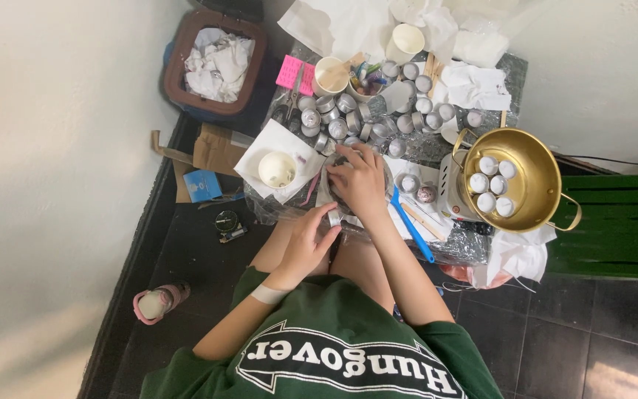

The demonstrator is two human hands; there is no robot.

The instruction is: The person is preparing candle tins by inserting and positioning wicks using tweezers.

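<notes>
Working low over the cluttered table (474, 244), we see both hands meet at centre frame. Our left hand (308, 247) pinches a small silver piece (334, 216) between thumb and fingers, closed narrow on it. Our right hand (359, 181) lies curled, palm down, on a round foil-like thing; what it grips we cannot tell. The silver piece sits just at 7 o'clock of the right hand, touching it. It is too small to read: its long axis seems to run 12 to 6, pointing up toward the right hand. To do this well, we judge: keep the pinch light, steady the base, avoid knocking the tin cups (348, 118) at 12 o'clock. Blue stick (411, 224) lies at 4 o'clock, gold pot (537, 159) at 3.
</notes>
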